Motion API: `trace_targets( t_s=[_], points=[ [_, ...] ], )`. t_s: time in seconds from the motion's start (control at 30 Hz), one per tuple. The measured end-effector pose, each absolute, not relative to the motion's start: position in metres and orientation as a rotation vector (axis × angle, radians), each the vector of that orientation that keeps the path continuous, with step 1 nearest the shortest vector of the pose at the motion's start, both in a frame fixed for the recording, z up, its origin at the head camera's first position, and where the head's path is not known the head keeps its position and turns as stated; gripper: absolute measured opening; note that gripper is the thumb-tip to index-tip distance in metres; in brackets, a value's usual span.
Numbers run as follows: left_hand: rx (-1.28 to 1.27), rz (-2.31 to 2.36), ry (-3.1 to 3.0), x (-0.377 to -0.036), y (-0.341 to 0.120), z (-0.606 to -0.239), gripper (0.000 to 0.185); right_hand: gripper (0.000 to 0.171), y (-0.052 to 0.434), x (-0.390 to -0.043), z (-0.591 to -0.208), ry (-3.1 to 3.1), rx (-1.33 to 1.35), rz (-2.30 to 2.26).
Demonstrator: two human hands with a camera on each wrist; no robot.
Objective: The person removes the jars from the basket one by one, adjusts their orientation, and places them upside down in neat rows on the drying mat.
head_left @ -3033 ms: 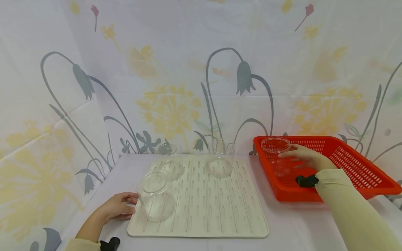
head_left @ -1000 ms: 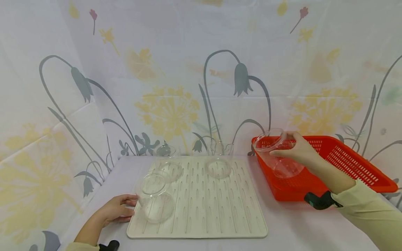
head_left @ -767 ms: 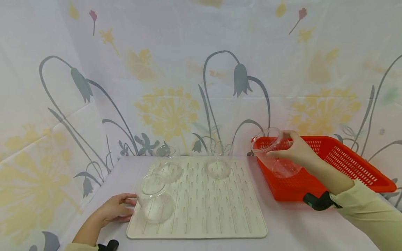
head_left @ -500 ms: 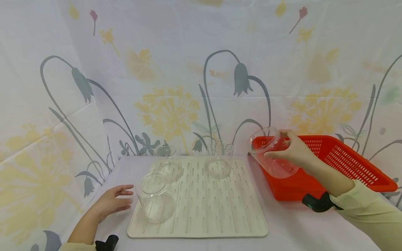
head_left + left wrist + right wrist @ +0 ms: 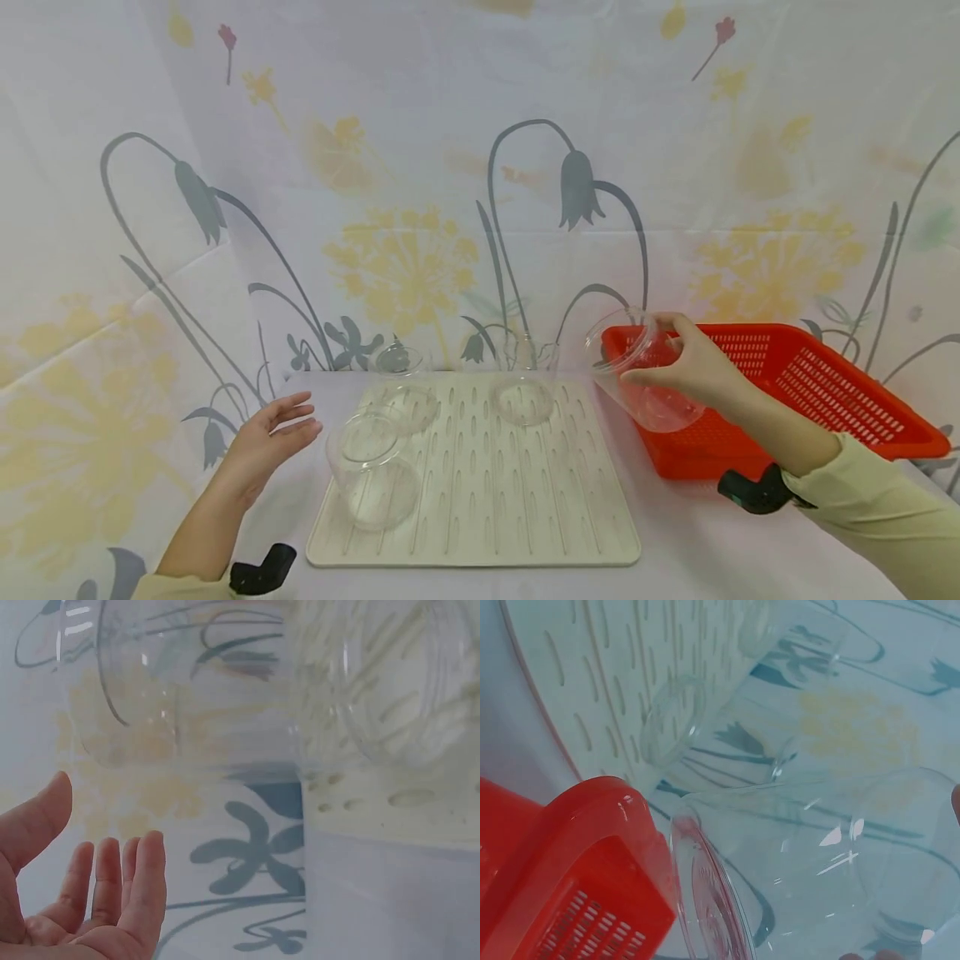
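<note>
Right hand (image 5: 693,367) gripping tilted jar (image 5: 637,367) above basket (image 5: 787,392); left hand (image 5: 262,442) hovering spread, empty, left of mat (image 5: 480,500).

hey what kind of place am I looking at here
Probably a staged dish-drying setup rather than a real kitchen: a cream drying mat holds upturned clear glass jars, a red plastic basket sits beside it, and a flower-printed cloth backdrop surrounds the table.

I am counting four clear glass jars: three are standing upside down on the mat (image 5: 360,471) (image 5: 405,383) (image 5: 528,379), and one is being held at a tilt (image 5: 637,371). I am also seeing one cream drying mat (image 5: 480,500) and one red basket (image 5: 825,392).
</note>
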State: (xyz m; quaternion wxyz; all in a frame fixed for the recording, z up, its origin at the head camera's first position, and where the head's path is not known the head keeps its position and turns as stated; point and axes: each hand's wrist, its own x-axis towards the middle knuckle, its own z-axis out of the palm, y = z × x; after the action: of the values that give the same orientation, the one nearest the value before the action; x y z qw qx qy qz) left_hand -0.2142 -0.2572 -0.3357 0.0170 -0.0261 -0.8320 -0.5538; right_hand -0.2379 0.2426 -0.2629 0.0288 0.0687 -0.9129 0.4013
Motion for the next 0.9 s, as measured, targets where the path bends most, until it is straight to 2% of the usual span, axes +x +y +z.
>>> trace_targets(
  t_s=[0.47,0.9],
  points=[
    [-0.225,-1.821,-2.415,-0.209,-0.216,-0.303,0.066,0.098,0.227,-0.235,-0.266,-2.811,0.250,1.200],
    [-0.441,-1.912,-2.366,-0.213,-0.174,-0.291,0.066,0.097,0.212,-0.231,-0.264,-2.812,0.307,1.119]
  ],
)
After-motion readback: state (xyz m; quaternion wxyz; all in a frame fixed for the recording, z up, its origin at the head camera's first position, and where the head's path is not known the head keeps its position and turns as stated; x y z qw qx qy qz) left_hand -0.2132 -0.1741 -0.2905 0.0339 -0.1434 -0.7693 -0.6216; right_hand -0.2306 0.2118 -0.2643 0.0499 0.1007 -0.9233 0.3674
